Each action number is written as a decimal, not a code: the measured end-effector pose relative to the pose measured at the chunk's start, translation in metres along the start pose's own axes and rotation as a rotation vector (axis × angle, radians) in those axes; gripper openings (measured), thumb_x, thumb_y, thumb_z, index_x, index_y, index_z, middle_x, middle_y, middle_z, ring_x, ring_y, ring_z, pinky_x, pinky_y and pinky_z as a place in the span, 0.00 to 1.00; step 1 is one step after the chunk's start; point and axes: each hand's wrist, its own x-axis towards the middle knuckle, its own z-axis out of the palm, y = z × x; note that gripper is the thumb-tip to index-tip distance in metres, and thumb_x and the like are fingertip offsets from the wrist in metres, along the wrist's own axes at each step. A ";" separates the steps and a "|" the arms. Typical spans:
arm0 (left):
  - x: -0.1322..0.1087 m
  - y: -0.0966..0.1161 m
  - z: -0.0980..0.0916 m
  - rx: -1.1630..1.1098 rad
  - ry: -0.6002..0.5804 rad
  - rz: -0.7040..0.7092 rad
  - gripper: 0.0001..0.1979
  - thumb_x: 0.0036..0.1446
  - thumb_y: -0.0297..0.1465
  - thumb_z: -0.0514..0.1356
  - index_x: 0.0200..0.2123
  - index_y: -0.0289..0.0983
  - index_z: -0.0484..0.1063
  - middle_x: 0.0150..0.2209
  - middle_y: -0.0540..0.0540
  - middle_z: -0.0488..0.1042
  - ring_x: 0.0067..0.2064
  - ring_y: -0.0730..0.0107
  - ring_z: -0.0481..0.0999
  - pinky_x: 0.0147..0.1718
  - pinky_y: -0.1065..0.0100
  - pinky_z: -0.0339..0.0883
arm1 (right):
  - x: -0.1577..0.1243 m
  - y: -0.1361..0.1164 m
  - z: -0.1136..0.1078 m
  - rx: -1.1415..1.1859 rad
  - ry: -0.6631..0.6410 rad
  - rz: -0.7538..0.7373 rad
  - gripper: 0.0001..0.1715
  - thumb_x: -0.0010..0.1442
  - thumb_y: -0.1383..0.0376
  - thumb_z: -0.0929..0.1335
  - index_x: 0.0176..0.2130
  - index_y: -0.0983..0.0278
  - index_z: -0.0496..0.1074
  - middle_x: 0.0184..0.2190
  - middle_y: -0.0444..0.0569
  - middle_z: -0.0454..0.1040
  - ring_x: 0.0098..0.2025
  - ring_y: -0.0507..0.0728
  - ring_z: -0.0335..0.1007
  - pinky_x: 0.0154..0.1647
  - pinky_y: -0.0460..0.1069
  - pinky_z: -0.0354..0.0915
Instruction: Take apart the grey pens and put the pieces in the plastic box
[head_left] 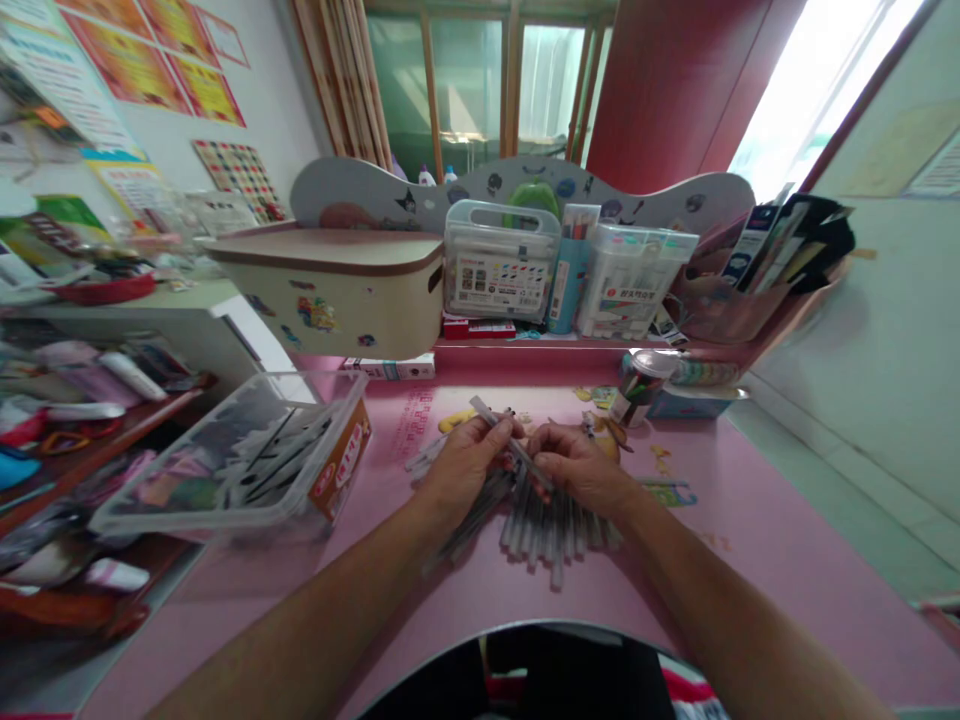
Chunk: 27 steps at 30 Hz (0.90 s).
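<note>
1. Grey tube (519, 455), head view: between both hands, at the pile's (536, 532) far end, pink desk (465, 635).
2. Left hand (466, 458) pinches it; right hand (583, 466) curled alongside, grasp can't be told.
3. Probably light, stiff, slick; hold by ends.

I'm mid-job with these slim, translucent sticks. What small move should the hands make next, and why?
I'd probably lower the held stick onto the loose sticks below. The left hand pinches it, the right hand is right beside it, and similar ones lie directly underneath on the pink table, so little travel seems needed.
</note>
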 end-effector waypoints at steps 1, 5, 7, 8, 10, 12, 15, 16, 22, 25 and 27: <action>-0.001 -0.002 0.001 -0.009 -0.004 -0.013 0.15 0.51 0.41 0.66 0.33 0.35 0.73 0.27 0.48 0.73 0.27 0.74 0.72 0.27 0.72 0.65 | 0.000 0.001 0.000 -0.030 -0.001 0.000 0.13 0.55 0.59 0.73 0.33 0.63 0.68 0.22 0.40 0.69 0.21 0.49 0.65 0.22 0.45 0.64; -0.004 0.002 -0.001 -0.050 -0.076 -0.020 0.22 0.51 0.40 0.67 0.46 0.37 0.68 0.23 0.52 0.70 0.21 0.77 0.67 0.21 0.76 0.60 | 0.002 -0.001 0.001 -0.229 0.188 -0.132 0.11 0.58 0.61 0.70 0.40 0.61 0.67 0.32 0.45 0.71 0.31 0.52 0.69 0.27 0.47 0.67; -0.004 0.005 -0.004 -0.056 -0.127 -0.056 0.30 0.50 0.40 0.68 0.53 0.38 0.61 0.21 0.56 0.68 0.18 0.78 0.62 0.17 0.77 0.54 | 0.001 -0.004 0.003 -0.443 0.308 -0.291 0.17 0.59 0.63 0.68 0.48 0.59 0.66 0.42 0.49 0.71 0.43 0.56 0.70 0.37 0.50 0.69; -0.003 0.005 -0.005 -0.058 -0.154 -0.090 0.33 0.50 0.41 0.68 0.54 0.39 0.59 0.21 0.56 0.67 0.17 0.79 0.60 0.15 0.78 0.52 | 0.000 -0.005 0.004 -0.580 0.342 -0.378 0.20 0.60 0.65 0.68 0.52 0.58 0.64 0.48 0.51 0.70 0.50 0.58 0.68 0.43 0.53 0.69; -0.002 0.002 -0.008 -0.053 -0.204 -0.166 0.34 0.49 0.42 0.69 0.54 0.39 0.57 0.21 0.57 0.66 0.15 0.81 0.57 0.14 0.78 0.48 | -0.001 -0.008 0.009 -0.847 0.331 -0.520 0.24 0.60 0.68 0.66 0.56 0.58 0.64 0.54 0.54 0.67 0.57 0.60 0.62 0.55 0.58 0.63; -0.002 -0.001 -0.011 -0.056 -0.247 -0.221 0.33 0.49 0.42 0.69 0.54 0.40 0.57 0.21 0.58 0.65 0.15 0.83 0.55 0.14 0.79 0.45 | -0.002 -0.008 0.013 -1.016 0.248 -0.602 0.21 0.61 0.70 0.65 0.54 0.59 0.66 0.53 0.55 0.68 0.57 0.61 0.62 0.58 0.60 0.59; -0.002 -0.003 -0.012 -0.072 -0.251 -0.213 0.28 0.54 0.43 0.64 0.53 0.40 0.60 0.20 0.57 0.64 0.15 0.82 0.54 0.15 0.79 0.44 | -0.001 -0.007 0.017 -1.077 0.129 -0.595 0.14 0.64 0.70 0.63 0.48 0.60 0.69 0.44 0.53 0.72 0.49 0.60 0.67 0.53 0.57 0.62; -0.003 -0.002 -0.012 -0.068 -0.221 -0.179 0.25 0.55 0.42 0.63 0.53 0.40 0.61 0.20 0.56 0.65 0.16 0.82 0.56 0.16 0.79 0.46 | -0.001 -0.006 0.017 -1.072 0.120 -0.571 0.13 0.65 0.70 0.61 0.47 0.60 0.70 0.42 0.53 0.72 0.47 0.59 0.67 0.50 0.56 0.63; -0.006 0.008 -0.014 0.221 -0.082 0.135 0.14 0.51 0.29 0.63 0.43 0.39 0.74 0.38 0.47 0.74 0.30 0.76 0.69 0.28 0.73 0.63 | 0.000 -0.006 0.015 -1.004 0.218 -0.369 0.11 0.65 0.71 0.59 0.42 0.61 0.68 0.35 0.48 0.71 0.39 0.57 0.67 0.42 0.52 0.61; -0.005 0.008 -0.016 0.362 -0.077 0.209 0.08 0.55 0.34 0.62 0.37 0.38 0.77 0.34 0.48 0.75 0.32 0.73 0.70 0.34 0.69 0.65 | -0.001 -0.007 0.016 -0.973 0.159 -0.309 0.10 0.65 0.70 0.59 0.40 0.61 0.68 0.35 0.48 0.71 0.38 0.57 0.66 0.41 0.51 0.60; -0.004 0.005 -0.017 0.427 -0.089 0.260 0.07 0.56 0.35 0.62 0.33 0.38 0.77 0.32 0.48 0.75 0.35 0.69 0.72 0.37 0.68 0.65 | -0.001 -0.006 0.018 -0.978 0.133 -0.293 0.10 0.65 0.70 0.59 0.40 0.62 0.68 0.37 0.49 0.71 0.40 0.57 0.66 0.42 0.52 0.60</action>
